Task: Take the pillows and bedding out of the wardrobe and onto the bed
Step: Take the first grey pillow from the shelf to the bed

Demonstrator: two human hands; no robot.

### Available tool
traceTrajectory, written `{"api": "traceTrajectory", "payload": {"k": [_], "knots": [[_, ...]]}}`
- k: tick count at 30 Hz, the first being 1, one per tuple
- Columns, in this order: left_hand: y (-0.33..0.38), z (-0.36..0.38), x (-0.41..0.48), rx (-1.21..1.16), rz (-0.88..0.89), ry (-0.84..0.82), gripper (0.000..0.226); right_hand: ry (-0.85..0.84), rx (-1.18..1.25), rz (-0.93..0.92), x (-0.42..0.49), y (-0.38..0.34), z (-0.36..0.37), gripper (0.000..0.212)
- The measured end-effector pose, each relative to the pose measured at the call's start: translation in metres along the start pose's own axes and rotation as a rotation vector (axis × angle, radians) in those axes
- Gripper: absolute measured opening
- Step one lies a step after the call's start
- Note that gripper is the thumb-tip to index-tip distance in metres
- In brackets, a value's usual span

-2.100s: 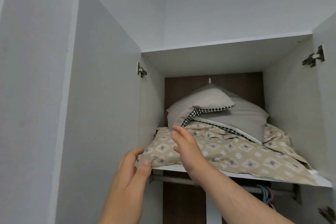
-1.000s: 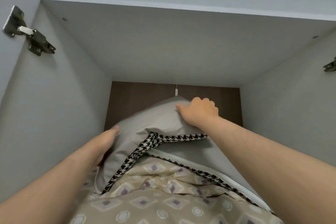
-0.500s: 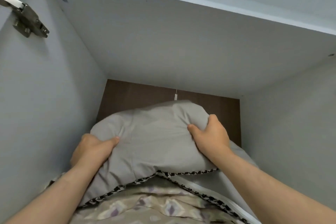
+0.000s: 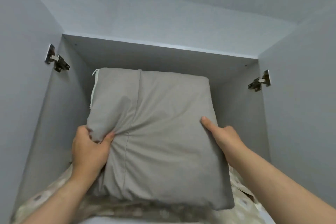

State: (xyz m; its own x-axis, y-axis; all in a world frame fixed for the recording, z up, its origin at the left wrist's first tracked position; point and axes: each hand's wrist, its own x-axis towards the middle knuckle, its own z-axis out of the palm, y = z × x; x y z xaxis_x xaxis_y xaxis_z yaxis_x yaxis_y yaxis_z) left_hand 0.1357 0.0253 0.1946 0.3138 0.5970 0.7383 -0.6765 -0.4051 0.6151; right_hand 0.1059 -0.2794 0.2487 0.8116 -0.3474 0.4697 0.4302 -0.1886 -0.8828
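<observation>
A grey pillow (image 4: 163,136) fills the middle of the head view, lifted up in front of the open wardrobe compartment (image 4: 156,56). My left hand (image 4: 90,148) bunches the fabric at its left edge in a closed fist. My right hand (image 4: 222,135) holds its right edge, thumb on the front face and fingers hidden behind. Beige patterned bedding (image 4: 243,205) lies below the pillow on the shelf, mostly covered by it. Whatever lies behind the pillow is hidden.
The wardrobe's grey side walls stand close on both sides, with a metal hinge on the left (image 4: 56,61) and one on the right (image 4: 260,82). The compartment's top panel runs just above the pillow.
Both hands have pulled the grey pillow up and out toward me, off the bedding. It now faces me flat and hides the brown back panel and the houndstooth trim.
</observation>
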Motion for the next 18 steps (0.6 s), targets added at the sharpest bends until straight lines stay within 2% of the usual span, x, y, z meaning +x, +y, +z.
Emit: {"api": "traceTrajectory", "payload": {"k": [2,5,11,14,16,18], "knots": [[0.018,-0.021,-0.037,-0.019,-0.034,-0.024,0.042,-0.047,0.098,-0.001,-0.037,0.010,-0.023,0.050],[0.040,-0.050,-0.083,-0.012,-0.087,-0.056,0.042,0.026,0.171,-0.088,-0.088,0.027,-0.048,0.022],[0.070,-0.114,-0.144,-0.040,-0.160,-0.169,0.047,0.225,0.075,-0.234,-0.186,0.032,-0.086,0.020],[0.067,-0.140,-0.148,-0.212,-0.322,-0.218,0.066,0.252,0.008,-0.290,-0.229,0.026,-0.099,0.017],[0.070,-0.157,-0.151,-0.301,-0.427,-0.313,0.070,0.277,-0.066,-0.328,-0.262,0.024,-0.105,0.018],[0.066,-0.172,-0.158,-0.309,-0.476,-0.413,0.084,0.291,-0.127,-0.355,-0.294,0.025,-0.111,0.019]]}}
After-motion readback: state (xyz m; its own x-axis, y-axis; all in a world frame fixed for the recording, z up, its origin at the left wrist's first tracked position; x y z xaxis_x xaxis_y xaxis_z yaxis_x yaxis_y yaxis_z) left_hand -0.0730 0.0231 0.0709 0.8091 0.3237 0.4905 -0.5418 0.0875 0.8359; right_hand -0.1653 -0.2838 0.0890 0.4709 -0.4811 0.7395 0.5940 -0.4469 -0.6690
